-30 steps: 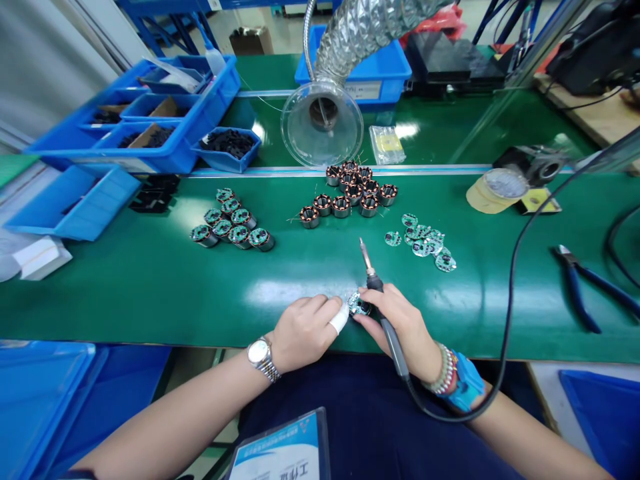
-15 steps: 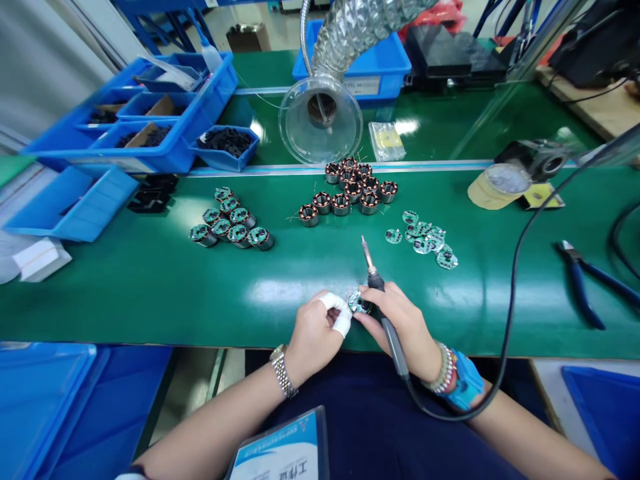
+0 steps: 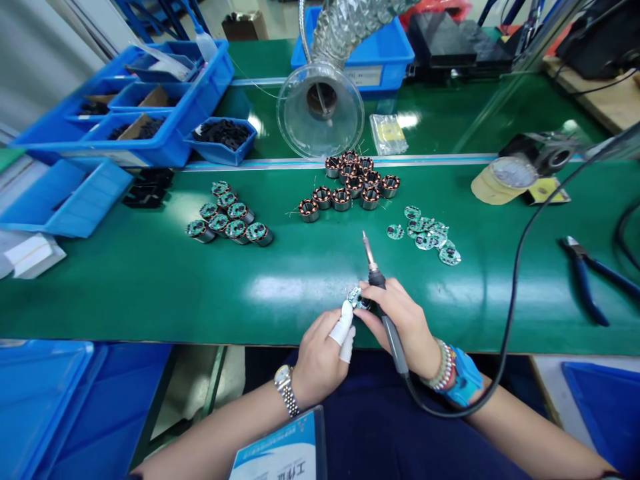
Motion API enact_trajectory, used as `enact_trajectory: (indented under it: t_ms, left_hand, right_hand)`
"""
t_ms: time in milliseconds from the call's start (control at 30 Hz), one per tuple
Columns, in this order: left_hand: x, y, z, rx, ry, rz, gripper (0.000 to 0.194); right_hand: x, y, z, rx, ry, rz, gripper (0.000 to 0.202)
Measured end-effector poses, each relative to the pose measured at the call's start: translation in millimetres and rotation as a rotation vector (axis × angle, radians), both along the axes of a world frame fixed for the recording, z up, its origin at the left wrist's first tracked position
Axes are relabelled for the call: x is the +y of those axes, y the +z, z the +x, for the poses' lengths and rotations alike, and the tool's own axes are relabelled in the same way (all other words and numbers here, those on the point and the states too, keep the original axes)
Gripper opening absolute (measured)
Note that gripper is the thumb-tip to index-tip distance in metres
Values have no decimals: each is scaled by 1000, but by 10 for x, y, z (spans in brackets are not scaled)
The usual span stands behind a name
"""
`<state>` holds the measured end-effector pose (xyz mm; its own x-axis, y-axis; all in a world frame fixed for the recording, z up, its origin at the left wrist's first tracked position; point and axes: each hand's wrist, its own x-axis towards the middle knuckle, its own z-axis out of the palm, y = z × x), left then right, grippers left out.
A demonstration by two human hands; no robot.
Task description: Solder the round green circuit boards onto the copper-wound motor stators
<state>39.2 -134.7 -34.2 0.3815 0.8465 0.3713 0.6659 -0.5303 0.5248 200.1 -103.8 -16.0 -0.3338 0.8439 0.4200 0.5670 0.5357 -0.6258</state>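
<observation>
My right hand [image 3: 405,323] is closed around a soldering iron [image 3: 393,337], its metal tip pointing up and away from me. Thumb and forefinger of that same hand also grip a small round circuit board [image 3: 356,297] near the table's front edge; what lies beneath the board is mostly hidden. White finger covers sit on the thumb and forefinger of my left hand [image 3: 325,350]. That forefinger reaches to the board's near left edge and appears to touch it, the other fingers being curled. Whether a fine wire is between them is too small to tell.
Copper-wound stators [image 3: 341,199] stand mid-table, loose round boards [image 3: 431,233] right of them. Board-topped stators [image 3: 237,230] are grouped left. Blue-handled cutters [image 3: 583,280] and a yellowish tub [image 3: 503,180] lie right. A clear fume hood [image 3: 320,127] hangs behind; the iron's cable [image 3: 515,280] loops right.
My left hand has dropped slightly toward me, its forefinger now straighter and the thumb lower, apart from the board. My right hand keeps the iron and board nearly in place. The view has shifted slightly.
</observation>
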Motion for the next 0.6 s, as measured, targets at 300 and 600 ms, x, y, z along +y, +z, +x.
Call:
enact_trajectory:
  t_ms: [300,600]
  left_hand:
    - [90,56,-226,91,-126,-6,37]
    - [732,376,-281,440,-381,1,25]
  right_hand:
    - [38,-41,130,86,101,-83,30]
    - [30,-75,138,81,83,-45,34]
